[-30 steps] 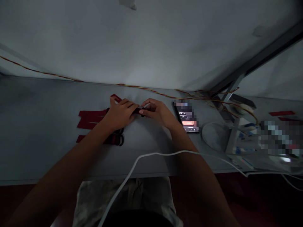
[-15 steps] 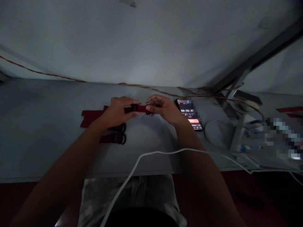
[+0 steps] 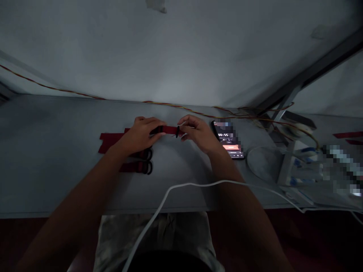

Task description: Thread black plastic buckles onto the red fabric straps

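Note:
A red strap point(image 3: 170, 130) is stretched between my two hands above the grey table. My left hand point(image 3: 144, 133) pinches it near a dark slider, thumb below and fingers above. At the strap's right end sits a black ring or buckle point(image 3: 177, 131), with the fingertips of my right hand point(image 3: 195, 131) closed on it. Under and beside my left hand lie other red straps point(image 3: 109, 142), partly hidden by the hand and forearm. One lower red strap point(image 3: 132, 167) ends in black rings point(image 3: 148, 167).
A lit phone point(image 3: 229, 139) lies right of my right hand. A white cable point(image 3: 195, 184) crosses over my right forearm. Farther right are a white power strip point(image 3: 297, 164) and a coiled cable. Twisted wires point(image 3: 170, 104) run along the wall.
More red strap shows between my hands, and its black end piece has moved slightly right. My left fingers have shifted slightly left over the dark slider.

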